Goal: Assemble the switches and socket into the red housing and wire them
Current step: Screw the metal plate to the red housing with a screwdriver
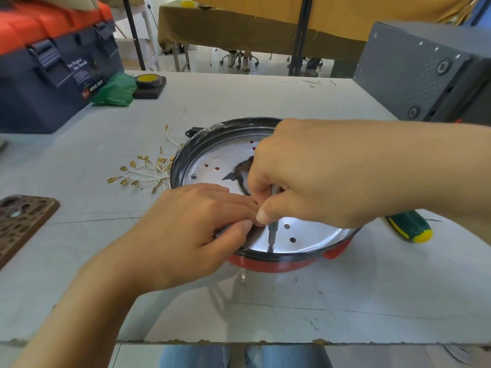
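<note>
Here the right hand (305, 173) pinches a steel bit (271, 232) over the round red housing (279, 264); the left hand (191, 229) grips its rim.

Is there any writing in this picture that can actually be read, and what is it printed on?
"WING BOX": on the sticker of the dark blue toolbox, far left; a red logo beside it is too blurred to read.
Two larger white lines above it on the same sticker: too blurred to read.
Fine print below those lines: too small to read.
Pen scribbles on the table near its far edge: unreadable.
</note>
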Demonstrator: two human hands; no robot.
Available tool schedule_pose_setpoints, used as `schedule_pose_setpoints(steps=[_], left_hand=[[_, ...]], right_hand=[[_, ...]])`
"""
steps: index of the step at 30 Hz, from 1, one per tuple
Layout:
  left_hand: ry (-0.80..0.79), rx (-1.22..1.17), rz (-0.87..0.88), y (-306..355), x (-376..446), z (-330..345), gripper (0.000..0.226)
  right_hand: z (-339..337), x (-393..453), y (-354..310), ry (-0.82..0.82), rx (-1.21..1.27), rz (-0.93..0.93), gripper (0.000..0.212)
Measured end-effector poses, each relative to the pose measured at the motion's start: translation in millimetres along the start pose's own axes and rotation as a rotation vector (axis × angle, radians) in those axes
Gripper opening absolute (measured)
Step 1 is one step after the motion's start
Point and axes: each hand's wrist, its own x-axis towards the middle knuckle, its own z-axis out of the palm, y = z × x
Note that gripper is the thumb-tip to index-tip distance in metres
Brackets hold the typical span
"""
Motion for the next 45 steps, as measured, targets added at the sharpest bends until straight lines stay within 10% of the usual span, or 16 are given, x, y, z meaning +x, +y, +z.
schedule_pose_setpoints(steps=[16,32,45], left_hand=[[-0.025,0.012,-0.121,-5,-4,3,0.044],[-0.056,-0.125,-0.263,1,5,0,0.046],[-0.056,0.071,-0.225,39,21,23,0.060]], right_hand=[[-30,-41,-2,0.078,0.269,0.138,0.028],[78,-105,75,1.097,0.843,0.832,0.013],[132,-107,114,0.936,1.074,1.033,0.016]])
